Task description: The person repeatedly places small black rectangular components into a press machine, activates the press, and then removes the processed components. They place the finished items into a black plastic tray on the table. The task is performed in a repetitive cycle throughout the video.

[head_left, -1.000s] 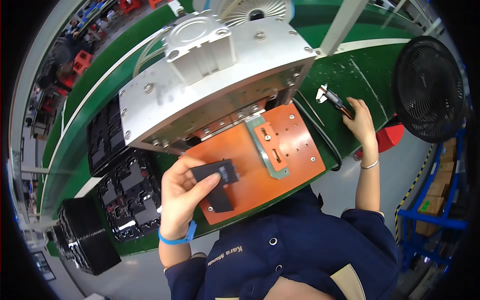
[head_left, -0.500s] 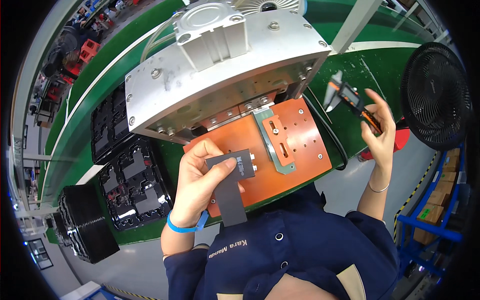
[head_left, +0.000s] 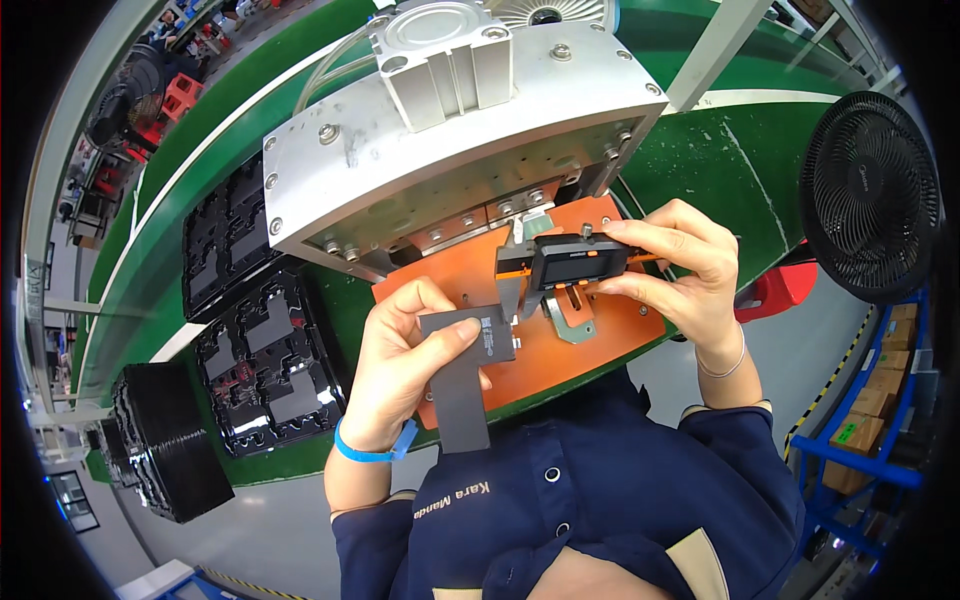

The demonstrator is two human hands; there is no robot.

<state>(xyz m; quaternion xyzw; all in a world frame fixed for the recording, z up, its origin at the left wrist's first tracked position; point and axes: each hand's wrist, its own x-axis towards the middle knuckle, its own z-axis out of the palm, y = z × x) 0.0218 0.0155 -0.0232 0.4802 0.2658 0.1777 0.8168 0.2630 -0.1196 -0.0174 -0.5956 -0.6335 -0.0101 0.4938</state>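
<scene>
A dark grey L-shaped battery cell (head_left: 463, 395) with small metal tabs on its right end is pinched between the thumb and fingers of my left hand (head_left: 400, 355). My right hand (head_left: 690, 268) grips a digital caliper (head_left: 578, 262), its dark display facing up. The caliper's jaws hang beside the tab end of the battery; whether they touch it I cannot tell. Below both hands lies an orange base plate (head_left: 610, 342) of a metal press (head_left: 440, 165). A greenish metal strip (head_left: 574, 330) on that plate is partly covered by the caliper.
To the left, black moulded trays (head_left: 268, 365) hold several grey flat pieces, with a stack of black trays (head_left: 165, 445) nearer. A black fan (head_left: 868, 190) stands at the right beside a red stool (head_left: 780, 290). Cardboard boxes (head_left: 860, 435) sit on a blue rack.
My right hand has brought the caliper left and down from over the green bench to the battery's tab end. My left hand keeps the battery almost where it was.
</scene>
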